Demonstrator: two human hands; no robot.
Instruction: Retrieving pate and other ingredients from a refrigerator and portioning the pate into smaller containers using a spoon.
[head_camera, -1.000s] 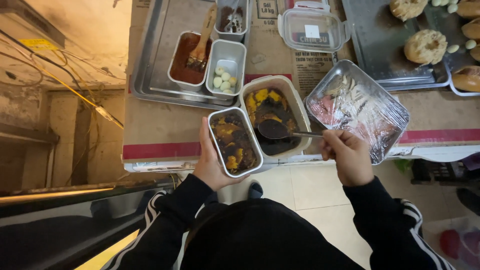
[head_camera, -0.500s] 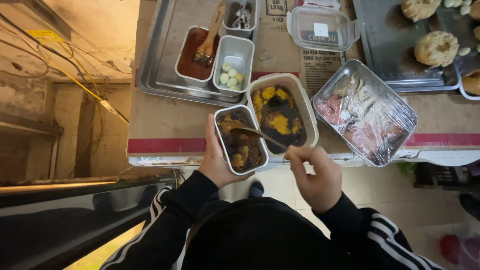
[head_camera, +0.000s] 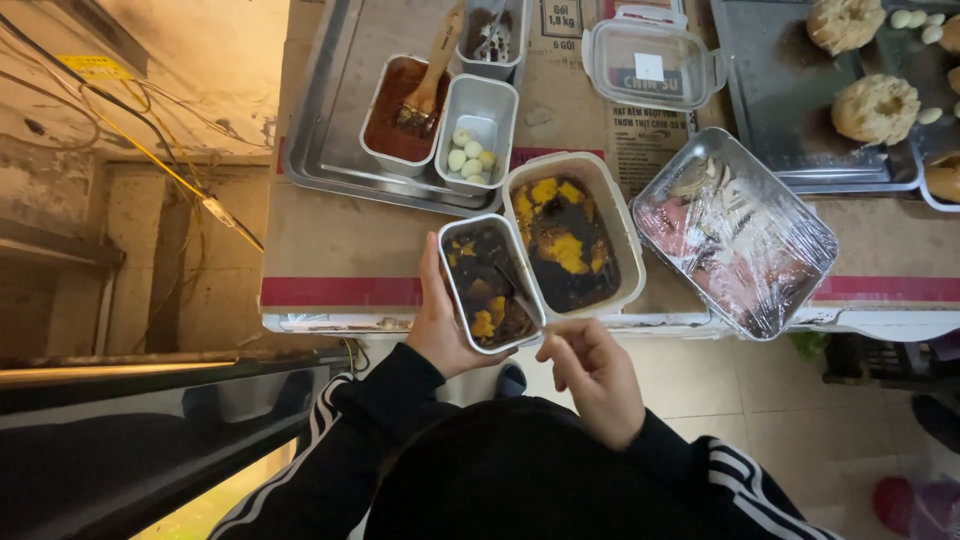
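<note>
My left hand (head_camera: 447, 327) holds a small rectangular metal tin (head_camera: 489, 283) filled with dark sauce and yellow chunks, at the table's front edge. My right hand (head_camera: 592, 373) grips a spoon (head_camera: 519, 296) whose bowl dips into that tin. Just to the right stands a larger cream plastic tub (head_camera: 574, 237) with the same dark sauce and yellow pieces.
A steel tray (head_camera: 330, 150) behind carries a tin of red sauce with a brush (head_camera: 405, 110), a tin of pale round balls (head_camera: 473, 152) and another tin. A foil tray under cling film (head_camera: 735, 235), a lidded clear box (head_camera: 651, 60) and round breads (head_camera: 877, 108) lie right.
My right hand has carried the spoon from the large tub leftward into the small tin. The left hand keeps holding the tin.
</note>
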